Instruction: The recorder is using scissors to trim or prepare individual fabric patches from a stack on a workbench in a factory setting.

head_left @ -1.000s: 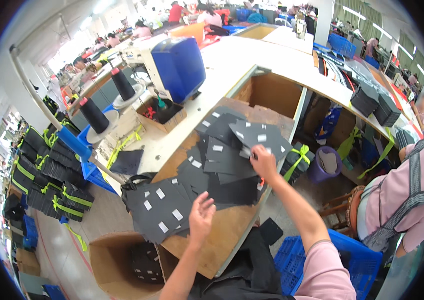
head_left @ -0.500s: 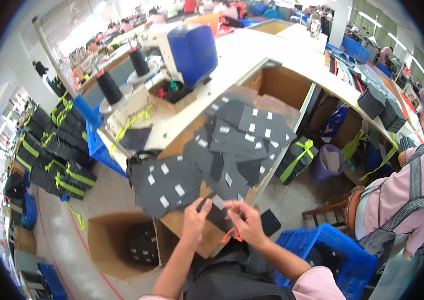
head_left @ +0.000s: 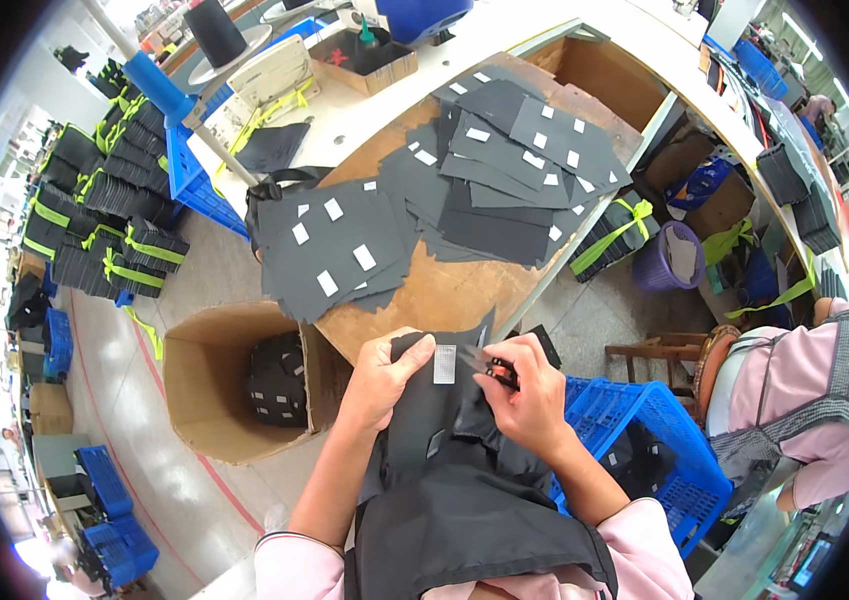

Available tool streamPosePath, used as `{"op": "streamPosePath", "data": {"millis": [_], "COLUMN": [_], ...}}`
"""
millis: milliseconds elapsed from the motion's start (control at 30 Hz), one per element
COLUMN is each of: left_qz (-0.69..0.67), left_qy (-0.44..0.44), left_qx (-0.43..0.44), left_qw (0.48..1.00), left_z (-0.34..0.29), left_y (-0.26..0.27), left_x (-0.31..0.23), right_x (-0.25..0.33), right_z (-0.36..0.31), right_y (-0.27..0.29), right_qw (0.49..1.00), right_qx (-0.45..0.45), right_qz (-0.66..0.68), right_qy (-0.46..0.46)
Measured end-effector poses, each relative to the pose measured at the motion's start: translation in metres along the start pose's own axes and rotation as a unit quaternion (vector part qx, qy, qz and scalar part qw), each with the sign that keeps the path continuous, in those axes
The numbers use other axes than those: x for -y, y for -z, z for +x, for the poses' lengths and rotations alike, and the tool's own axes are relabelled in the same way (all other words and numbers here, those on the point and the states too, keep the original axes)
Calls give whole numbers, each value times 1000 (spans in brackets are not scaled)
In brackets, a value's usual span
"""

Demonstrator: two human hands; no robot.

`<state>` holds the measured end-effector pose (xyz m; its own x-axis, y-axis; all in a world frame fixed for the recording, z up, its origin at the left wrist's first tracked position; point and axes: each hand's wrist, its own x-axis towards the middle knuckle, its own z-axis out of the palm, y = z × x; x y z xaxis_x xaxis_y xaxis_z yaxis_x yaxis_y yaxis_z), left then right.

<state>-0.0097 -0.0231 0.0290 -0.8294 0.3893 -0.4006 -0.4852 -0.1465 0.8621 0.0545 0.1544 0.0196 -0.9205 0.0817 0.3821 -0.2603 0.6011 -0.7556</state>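
Pinched between thumb and fingers, a dark grey fabric piece (head_left: 419,420) with a white label (head_left: 445,366) hangs from my left hand (head_left: 380,385) over my lap. My right hand (head_left: 530,400) is closed around small thread snips (head_left: 501,373) with a red and black handle. The blade tips are beside the label, close to the piece's right edge; whether they touch it I cannot tell. Beyond my hands, labelled dark pieces lie on the brown work board (head_left: 425,295), as a left stack (head_left: 330,245) and a looser right pile (head_left: 505,225).
An open cardboard box (head_left: 207,385) with dark pieces stands at my left. On my right is a blue crate (head_left: 595,405); beyond it a person (head_left: 780,385) sits near a stool. Tied bundles (head_left: 110,245) fill the floor at far left. A purple bin (head_left: 663,262) stands under the table.
My view has tilted down. The fabric piece now hangs nearer my body with its label facing up, and the snips have come up beside it. The right pile's top pieces look rearranged.
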Motion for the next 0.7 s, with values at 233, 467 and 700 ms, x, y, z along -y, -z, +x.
{"op": "streamPosePath", "data": {"millis": [233,467,700], "left_qz": [2,24,39], "left_qy": [3,4,11], "left_qx": [-9,-10,-10], "left_qw": [1000,1000,999], "left_z": [-6,-8,-9], "left_y": [-6,-1,3], "left_x": [2,2,0], "right_x": [-2,-2,0], "right_z": [1,-5,4], "right_y": [-7,-7,-4], "right_qw": [997,995,992], "right_qx": [-20,-39,28], "right_qz": [-40,-27,-59], "right_qy": [69,88,109]}}
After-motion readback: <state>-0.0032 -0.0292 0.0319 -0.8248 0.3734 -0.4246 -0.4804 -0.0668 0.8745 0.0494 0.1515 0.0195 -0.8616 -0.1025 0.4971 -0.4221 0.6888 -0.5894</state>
